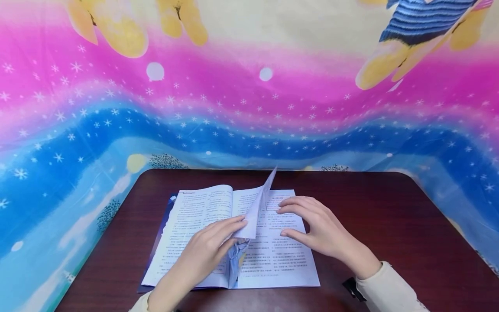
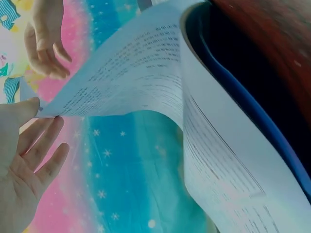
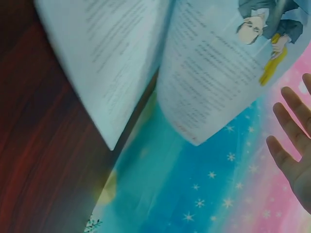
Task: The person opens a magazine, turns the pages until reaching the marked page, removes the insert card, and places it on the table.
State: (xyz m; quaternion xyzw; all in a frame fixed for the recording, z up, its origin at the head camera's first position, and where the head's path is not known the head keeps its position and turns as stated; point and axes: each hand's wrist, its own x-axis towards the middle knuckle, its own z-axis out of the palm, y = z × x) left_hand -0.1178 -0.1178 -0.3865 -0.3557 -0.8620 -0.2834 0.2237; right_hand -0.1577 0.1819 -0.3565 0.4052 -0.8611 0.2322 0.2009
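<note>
An open book [image 1: 195,225] with printed text lies flat on a dark brown table [image 1: 390,225]. My left hand [image 1: 238,223] pinches the lower corner of one page [image 1: 259,203], which stands lifted and curled over the spine. The left wrist view shows that page [image 2: 131,73] arching upward, its corner held between my left thumb and forefinger [image 2: 41,114]. My right hand [image 1: 288,221] hovers over the right-hand page with its fingers straight and spread, holding nothing. In the right wrist view those fingers [image 3: 291,141] are spread beside a page with a drawn figure [image 3: 218,73].
A bright cloth [image 1: 249,108] with pink and blue bands, stars and cartoon shapes hangs behind the table and down both sides. The book's blue cover [image 2: 252,111] shows under the pages. Bare tabletop [image 3: 39,145] lies to the book's right and left.
</note>
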